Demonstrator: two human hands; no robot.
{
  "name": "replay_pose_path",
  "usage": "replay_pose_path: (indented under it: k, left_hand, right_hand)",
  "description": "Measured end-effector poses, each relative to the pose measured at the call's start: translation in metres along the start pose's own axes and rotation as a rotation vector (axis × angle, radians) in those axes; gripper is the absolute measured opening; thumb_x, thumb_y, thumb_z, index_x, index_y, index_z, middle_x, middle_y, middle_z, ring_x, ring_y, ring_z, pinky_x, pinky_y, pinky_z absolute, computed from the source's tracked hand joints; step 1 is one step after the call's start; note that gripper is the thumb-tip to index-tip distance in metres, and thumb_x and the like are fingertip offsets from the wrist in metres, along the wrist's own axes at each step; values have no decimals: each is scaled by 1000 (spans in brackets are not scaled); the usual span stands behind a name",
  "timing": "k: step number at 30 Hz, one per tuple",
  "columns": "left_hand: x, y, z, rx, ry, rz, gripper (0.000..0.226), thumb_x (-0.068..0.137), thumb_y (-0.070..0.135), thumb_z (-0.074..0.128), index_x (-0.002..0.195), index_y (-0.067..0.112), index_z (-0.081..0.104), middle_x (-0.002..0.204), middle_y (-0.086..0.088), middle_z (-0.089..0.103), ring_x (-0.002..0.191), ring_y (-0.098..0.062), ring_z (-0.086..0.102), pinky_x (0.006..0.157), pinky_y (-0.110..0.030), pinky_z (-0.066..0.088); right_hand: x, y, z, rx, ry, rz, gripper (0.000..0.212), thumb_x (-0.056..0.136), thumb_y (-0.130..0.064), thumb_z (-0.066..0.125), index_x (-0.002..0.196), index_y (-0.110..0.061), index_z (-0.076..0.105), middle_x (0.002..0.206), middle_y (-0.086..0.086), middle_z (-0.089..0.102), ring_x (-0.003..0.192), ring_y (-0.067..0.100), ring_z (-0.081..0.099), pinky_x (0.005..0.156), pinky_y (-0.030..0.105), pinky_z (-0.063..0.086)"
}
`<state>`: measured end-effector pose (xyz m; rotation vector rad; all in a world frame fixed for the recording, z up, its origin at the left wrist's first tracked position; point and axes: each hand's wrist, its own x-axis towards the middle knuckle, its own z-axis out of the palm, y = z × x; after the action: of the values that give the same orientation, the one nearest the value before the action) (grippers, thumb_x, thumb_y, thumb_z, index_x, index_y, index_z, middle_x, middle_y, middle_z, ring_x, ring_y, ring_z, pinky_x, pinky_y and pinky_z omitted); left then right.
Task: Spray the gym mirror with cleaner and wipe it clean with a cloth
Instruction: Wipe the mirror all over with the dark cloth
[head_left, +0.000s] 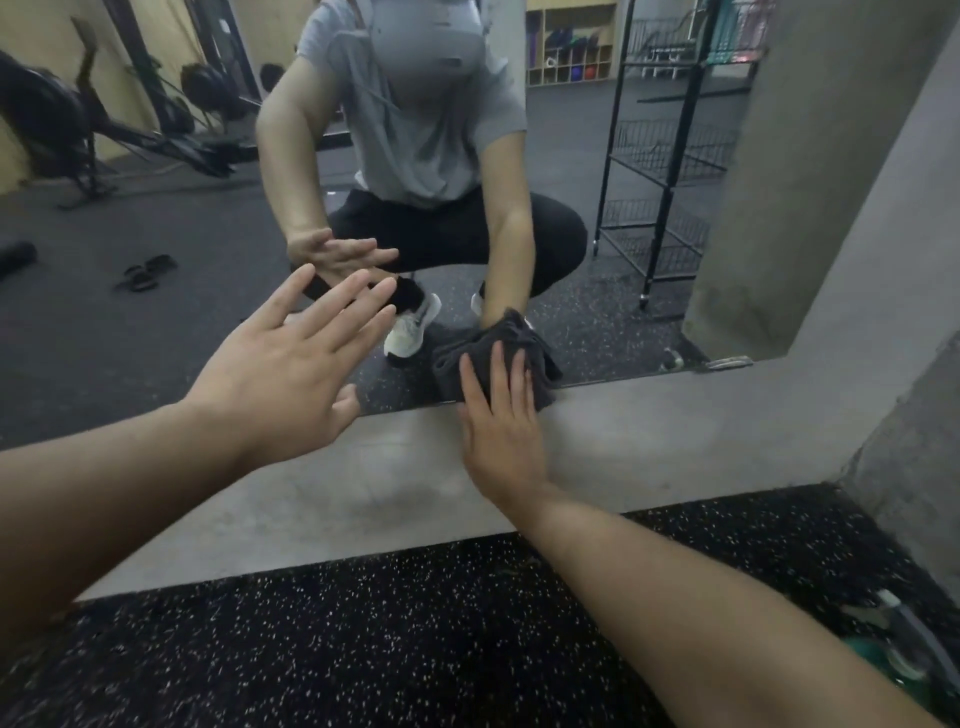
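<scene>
**Mirror, low edge, cloth against it**

The mirror (156, 312) rises from a grey concrete ledge (649, 431). My right hand (501, 431) presses the dark cloth (540, 364) flat-fingered against its bottom edge. My left hand (283, 364) hovers spread, holding nothing. Speckled black rubber floor (363, 649) lies below; a wire rack (670, 171) is reflected.
</scene>
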<state>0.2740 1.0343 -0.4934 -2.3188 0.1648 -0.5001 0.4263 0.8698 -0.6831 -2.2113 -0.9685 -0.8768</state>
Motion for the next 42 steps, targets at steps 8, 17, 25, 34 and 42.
replay_pose_path:
  k: [8,17,25,34,42]
  left_hand:
    - [-17,7,16,-6,-22,-42,79,85,40,36,157,5,34,167,-12,20,155,-26,19,126,-54,9]
    - [-38,8,23,-4,-91,-96,80,85,39,33,158,4,30,168,-12,17,156,-25,17,126,-56,10]
    - [-53,3,17,63,-207,-138,80,86,41,30,158,7,29,168,-9,14,157,-23,8,127,-53,7]
    - [-42,-34,4,68,-169,-132,81,86,41,33,159,8,25,169,-5,2,158,-20,-1,126,-55,6]
    - [-69,-57,39,63,-48,-59,84,84,37,42,160,6,25,169,-11,15,156,-26,15,126,-54,6]
  right_hand:
    - [31,139,-63,-488,-136,-825,56,106,-34,45,159,-20,34,166,4,23,157,28,15,128,44,10]
    - [61,27,-19,-461,-159,-972,55,103,-40,41,154,-18,45,165,4,32,154,26,20,126,43,-2]
    - [77,15,-19,-351,-206,-966,57,106,-46,38,157,-22,39,168,0,25,157,23,17,127,41,8]
    - [169,19,-96,-332,73,-860,55,108,-48,36,159,-27,36,168,3,26,156,30,19,126,49,17]
    - [148,-24,-53,-441,19,-936,58,105,-48,43,160,-30,33,168,2,25,156,32,20,125,49,8]
